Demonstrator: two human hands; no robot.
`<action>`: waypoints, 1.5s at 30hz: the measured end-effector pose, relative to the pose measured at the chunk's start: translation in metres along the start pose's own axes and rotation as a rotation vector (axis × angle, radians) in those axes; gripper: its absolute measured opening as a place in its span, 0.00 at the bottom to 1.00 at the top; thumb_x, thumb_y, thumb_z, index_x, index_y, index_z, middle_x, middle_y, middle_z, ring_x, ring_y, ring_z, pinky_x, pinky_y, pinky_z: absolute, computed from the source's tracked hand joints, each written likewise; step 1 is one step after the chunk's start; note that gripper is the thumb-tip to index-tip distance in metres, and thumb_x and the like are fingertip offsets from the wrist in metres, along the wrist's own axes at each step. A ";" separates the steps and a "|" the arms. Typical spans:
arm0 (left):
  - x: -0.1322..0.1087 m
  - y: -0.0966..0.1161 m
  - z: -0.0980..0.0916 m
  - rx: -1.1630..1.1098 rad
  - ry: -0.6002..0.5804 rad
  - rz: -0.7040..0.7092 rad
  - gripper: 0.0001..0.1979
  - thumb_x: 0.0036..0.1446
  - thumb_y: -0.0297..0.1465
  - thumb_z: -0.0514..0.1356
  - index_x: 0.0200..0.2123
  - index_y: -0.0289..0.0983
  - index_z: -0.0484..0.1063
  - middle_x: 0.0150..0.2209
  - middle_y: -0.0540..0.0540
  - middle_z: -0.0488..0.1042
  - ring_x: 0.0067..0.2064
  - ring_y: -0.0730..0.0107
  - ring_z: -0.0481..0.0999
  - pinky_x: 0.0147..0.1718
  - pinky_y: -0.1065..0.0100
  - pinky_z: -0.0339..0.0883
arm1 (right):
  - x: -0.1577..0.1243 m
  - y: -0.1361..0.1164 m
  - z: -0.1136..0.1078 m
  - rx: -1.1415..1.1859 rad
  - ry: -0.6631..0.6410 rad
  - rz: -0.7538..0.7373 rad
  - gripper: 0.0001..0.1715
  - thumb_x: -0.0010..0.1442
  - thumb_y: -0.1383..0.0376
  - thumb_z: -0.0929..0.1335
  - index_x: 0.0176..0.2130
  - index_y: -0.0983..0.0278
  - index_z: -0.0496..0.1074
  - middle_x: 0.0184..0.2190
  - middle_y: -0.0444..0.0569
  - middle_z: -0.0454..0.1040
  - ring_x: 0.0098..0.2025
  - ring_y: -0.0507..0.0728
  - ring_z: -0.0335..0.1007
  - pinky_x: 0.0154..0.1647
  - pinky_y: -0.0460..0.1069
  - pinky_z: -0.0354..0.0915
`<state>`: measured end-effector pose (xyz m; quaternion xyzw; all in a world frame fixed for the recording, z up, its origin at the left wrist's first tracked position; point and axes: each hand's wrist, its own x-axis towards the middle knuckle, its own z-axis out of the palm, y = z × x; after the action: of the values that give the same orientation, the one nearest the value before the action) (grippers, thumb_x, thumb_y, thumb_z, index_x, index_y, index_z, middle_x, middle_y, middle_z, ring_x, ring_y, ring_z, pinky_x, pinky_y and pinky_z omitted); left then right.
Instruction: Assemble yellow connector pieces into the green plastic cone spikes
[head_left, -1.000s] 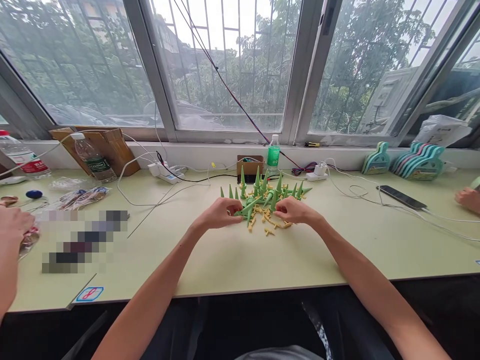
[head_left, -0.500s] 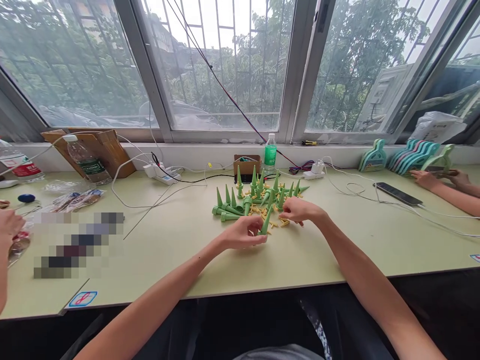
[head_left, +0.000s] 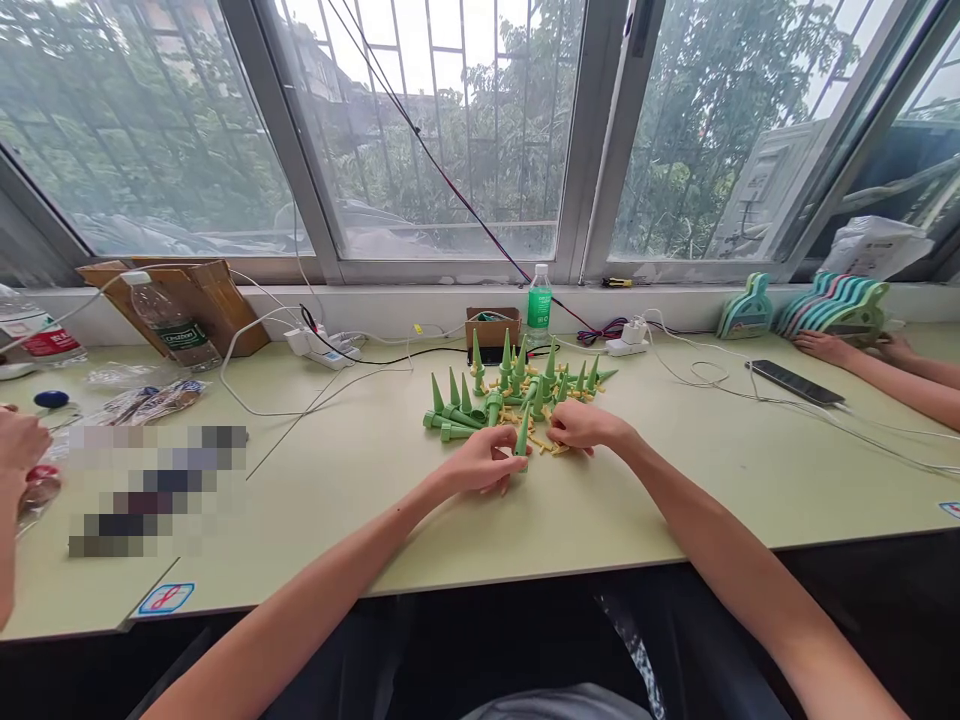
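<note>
My left hand (head_left: pixel 486 458) is closed on a green plastic watering spike (head_left: pixel 523 440), which it holds nearly upright with the point up. Close by on the right, my right hand (head_left: pixel 583 426) has its fingers curled down at the small yellow plastic pieces (head_left: pixel 541 447) on the table. Its fingertips are partly hidden, so what they pinch cannot be made out. Behind both hands stand several more green spikes (head_left: pixel 506 365) with pointed tips up. Others lie on their sides (head_left: pixel 457 432) at the left of the group, with yellow pieces scattered among them.
Behind the spikes are a small cardboard box (head_left: pixel 493 328) and a green-labelled bottle (head_left: pixel 538 305). Power strips (head_left: pixel 330 348) and cables run along the window side. A phone (head_left: pixel 795 384) lies at right. Other people's hands are at the far left and beside the hangers (head_left: pixel 832 310).
My left hand has shifted slightly left, turning the green spike more upright. My right hand has moved a little left and lower, its fingers more curled at the yellow pieces.
</note>
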<state>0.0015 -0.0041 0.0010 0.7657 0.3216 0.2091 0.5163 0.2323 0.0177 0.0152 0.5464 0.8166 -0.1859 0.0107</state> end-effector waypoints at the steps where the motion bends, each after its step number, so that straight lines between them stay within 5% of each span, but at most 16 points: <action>1: 0.000 -0.001 0.000 0.004 0.021 0.003 0.13 0.54 0.39 0.60 0.32 0.35 0.65 0.38 0.46 0.74 0.19 0.78 0.71 0.11 0.77 0.52 | 0.001 -0.002 0.001 -0.006 0.015 -0.010 0.20 0.58 0.65 0.60 0.18 0.67 0.68 0.13 0.50 0.70 0.15 0.51 0.66 0.20 0.43 0.60; 5: 0.001 -0.002 0.000 0.013 0.077 0.019 0.13 0.53 0.39 0.60 0.32 0.36 0.63 0.29 0.51 0.71 0.18 0.77 0.70 0.10 0.77 0.50 | 0.003 -0.008 0.005 0.000 0.073 -0.046 0.21 0.59 0.64 0.60 0.18 0.67 0.67 0.12 0.50 0.69 0.14 0.51 0.64 0.19 0.43 0.59; 13: -0.003 0.004 0.005 -0.099 -0.106 0.021 0.12 0.53 0.36 0.60 0.39 0.36 0.68 0.47 0.41 0.74 0.18 0.80 0.69 0.10 0.77 0.51 | 0.005 -0.006 0.011 0.150 0.081 -0.124 0.20 0.57 0.66 0.61 0.15 0.64 0.60 0.12 0.46 0.68 0.14 0.50 0.64 0.18 0.43 0.60; 20: -0.005 0.011 0.009 -0.115 -0.168 -0.038 0.16 0.53 0.37 0.60 0.44 0.36 0.70 0.46 0.39 0.74 0.15 0.81 0.67 0.09 0.75 0.48 | 0.010 -0.012 0.022 0.351 0.151 -0.132 0.07 0.56 0.67 0.63 0.26 0.63 0.61 0.14 0.41 0.67 0.13 0.51 0.66 0.13 0.42 0.57; 25: -0.003 0.009 0.004 -0.104 -0.024 -0.036 0.12 0.52 0.38 0.61 0.35 0.36 0.67 0.33 0.47 0.75 0.14 0.80 0.66 0.09 0.76 0.46 | 0.010 -0.013 0.021 0.333 0.242 -0.151 0.02 0.60 0.67 0.62 0.35 0.64 0.64 0.18 0.40 0.71 0.14 0.49 0.65 0.19 0.43 0.60; 29: -0.002 0.008 0.000 -0.093 0.089 -0.033 0.13 0.52 0.38 0.61 0.29 0.37 0.62 0.21 0.54 0.66 0.14 0.79 0.64 0.09 0.77 0.44 | 0.008 -0.014 0.018 0.253 0.277 -0.169 0.04 0.61 0.66 0.63 0.36 0.64 0.67 0.16 0.39 0.70 0.15 0.49 0.64 0.26 0.44 0.61; 45: 0.005 0.007 -0.010 -0.222 0.549 0.131 0.15 0.52 0.39 0.62 0.33 0.37 0.60 0.28 0.54 0.66 0.17 0.80 0.66 0.11 0.75 0.56 | 0.007 -0.011 0.016 0.073 0.307 -0.251 0.08 0.50 0.73 0.64 0.31 0.66 0.72 0.20 0.43 0.72 0.23 0.50 0.64 0.30 0.44 0.58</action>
<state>0.0006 0.0038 0.0113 0.6384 0.3744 0.4749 0.4762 0.2168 0.0152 0.0017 0.4622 0.8630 -0.1299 -0.1571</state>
